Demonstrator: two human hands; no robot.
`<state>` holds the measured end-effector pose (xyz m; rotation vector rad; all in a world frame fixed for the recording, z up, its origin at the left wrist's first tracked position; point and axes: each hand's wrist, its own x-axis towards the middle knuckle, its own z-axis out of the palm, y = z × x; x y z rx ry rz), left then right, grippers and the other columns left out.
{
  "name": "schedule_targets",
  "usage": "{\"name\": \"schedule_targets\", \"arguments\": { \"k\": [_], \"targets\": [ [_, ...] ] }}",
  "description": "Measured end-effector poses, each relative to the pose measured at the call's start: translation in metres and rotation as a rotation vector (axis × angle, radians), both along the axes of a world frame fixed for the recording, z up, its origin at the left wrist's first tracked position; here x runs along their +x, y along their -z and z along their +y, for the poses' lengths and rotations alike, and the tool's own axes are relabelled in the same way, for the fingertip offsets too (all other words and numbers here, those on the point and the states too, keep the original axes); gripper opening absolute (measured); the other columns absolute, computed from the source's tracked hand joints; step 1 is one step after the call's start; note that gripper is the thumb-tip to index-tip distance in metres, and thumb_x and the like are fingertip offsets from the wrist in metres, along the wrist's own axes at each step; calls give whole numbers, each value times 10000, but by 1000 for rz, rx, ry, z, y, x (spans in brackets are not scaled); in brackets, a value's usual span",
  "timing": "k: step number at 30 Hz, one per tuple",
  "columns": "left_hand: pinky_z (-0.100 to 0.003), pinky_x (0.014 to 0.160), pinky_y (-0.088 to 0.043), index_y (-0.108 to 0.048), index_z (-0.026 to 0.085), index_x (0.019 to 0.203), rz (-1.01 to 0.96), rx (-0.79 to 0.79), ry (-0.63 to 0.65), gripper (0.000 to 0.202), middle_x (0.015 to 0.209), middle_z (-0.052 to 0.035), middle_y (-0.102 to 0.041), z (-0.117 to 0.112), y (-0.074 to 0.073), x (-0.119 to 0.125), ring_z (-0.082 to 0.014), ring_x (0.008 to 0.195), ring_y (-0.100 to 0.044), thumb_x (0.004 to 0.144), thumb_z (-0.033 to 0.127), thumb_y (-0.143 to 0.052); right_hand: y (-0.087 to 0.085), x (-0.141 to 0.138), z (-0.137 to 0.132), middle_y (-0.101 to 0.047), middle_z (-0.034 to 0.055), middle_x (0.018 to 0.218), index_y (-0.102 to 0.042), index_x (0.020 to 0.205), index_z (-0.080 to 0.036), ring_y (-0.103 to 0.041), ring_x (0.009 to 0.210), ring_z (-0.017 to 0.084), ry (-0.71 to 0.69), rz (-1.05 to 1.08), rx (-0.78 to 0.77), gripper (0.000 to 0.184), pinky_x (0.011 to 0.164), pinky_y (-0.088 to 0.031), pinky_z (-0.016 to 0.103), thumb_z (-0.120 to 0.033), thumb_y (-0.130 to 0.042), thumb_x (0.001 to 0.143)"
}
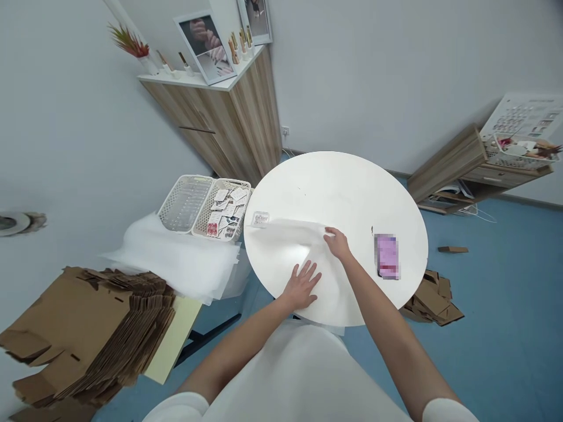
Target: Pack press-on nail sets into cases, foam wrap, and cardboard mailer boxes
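Note:
A thin white foam sheet [324,287] lies on the round white table [334,176], its far edge lifted in a fold and its near edge hanging over the rim. My left hand [302,286] rests flat on the sheet with fingers spread. Farther out, my right hand [337,243] has its fingers curled at the sheet's far corner, pinching it. At the table's left side, a small clear pack [261,219] sits by the fold; its contents are too small to name.
A phone [387,257], blurred out, lies on the right of the table. To the left are white baskets [187,202] with small packs, stacked foam sheets [176,252] and flattened cardboard boxes [88,322]. More cardboard [433,299] is on the floor at right. A wooden cabinet [220,123] stands behind.

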<state>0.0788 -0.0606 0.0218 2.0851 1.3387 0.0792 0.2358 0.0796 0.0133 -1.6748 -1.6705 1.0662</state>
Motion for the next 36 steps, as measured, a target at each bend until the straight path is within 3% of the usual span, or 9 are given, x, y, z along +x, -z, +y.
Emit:
{"name": "schedule_targets", "arguments": {
  "k": [3,6,11,17,21,25,28,31,36],
  "targets": [
    [-504,1016,33,-275,289,1313,77,-20,-21,677,1423,-46,-158,2,14,-8,-294,1304,-27,704,380,-558,20,21,1,-474,111,1217,-452,1172,-174,-470,1081,230,263,80,-160,544,884,-385,385,-368,-519,669],
    [-515,1008,43,-275,266,1317,140,-15,-26,695,1421,-81,-155,5,24,-15,-305,1302,-33,696,366,-572,30,38,-4,-351,153,1303,-351,1253,-162,-392,1152,275,330,72,-247,706,889,-371,419,-383,-567,618],
    [-523,1004,33,-284,272,1313,204,7,-32,679,1433,-68,-94,8,31,-18,-309,1301,12,702,392,-556,24,47,-38,-138,127,1392,-347,1244,-225,-129,1261,345,387,-259,69,659,931,-228,542,-326,-577,635],
    [-522,1005,25,-268,263,1318,182,8,-27,697,1434,-76,-81,11,33,-19,-306,1300,26,694,367,-561,18,21,-90,-501,102,1134,-552,1029,-210,-453,1053,251,-69,-446,31,309,889,-339,417,-243,-473,731],
    [-525,1003,31,-271,252,1317,179,-11,-22,695,1432,-81,-94,13,31,-19,-308,1300,29,695,359,-563,16,6,-63,-463,77,1218,-514,1119,-224,-425,1115,228,-310,-373,3,387,922,-332,386,-241,-467,735],
    [-532,996,56,-279,237,1317,197,-12,-8,710,1429,-98,-105,15,32,-18,-310,1299,44,684,349,-580,7,21,-11,-189,87,1405,-145,1350,-190,-210,1275,222,-77,-212,66,707,991,-259,401,-302,-471,733],
    [-531,994,70,-275,227,1320,189,-8,-16,721,1427,-109,-108,16,33,-18,-310,1299,43,677,325,-586,3,40,3,-140,94,1418,-48,1359,-192,-206,1278,231,86,-169,41,769,992,-254,427,-331,-471,732],
    [-531,994,74,-266,223,1323,201,-1,-47,720,1428,-108,-97,23,35,-17,-304,1299,49,680,313,-577,6,43,-24,-184,95,1406,-104,1352,-187,-224,1272,217,97,-256,73,680,1005,-242,415,-299,-422,761],
    [-526,1006,28,-253,223,1325,200,25,-96,695,1432,-82,-98,42,33,-19,-305,1297,66,701,322,-543,22,20,-105,-304,86,1366,-360,1247,-203,-241,1264,225,-287,-489,18,502,1003,-223,413,-255,-442,755]
  ]
}}
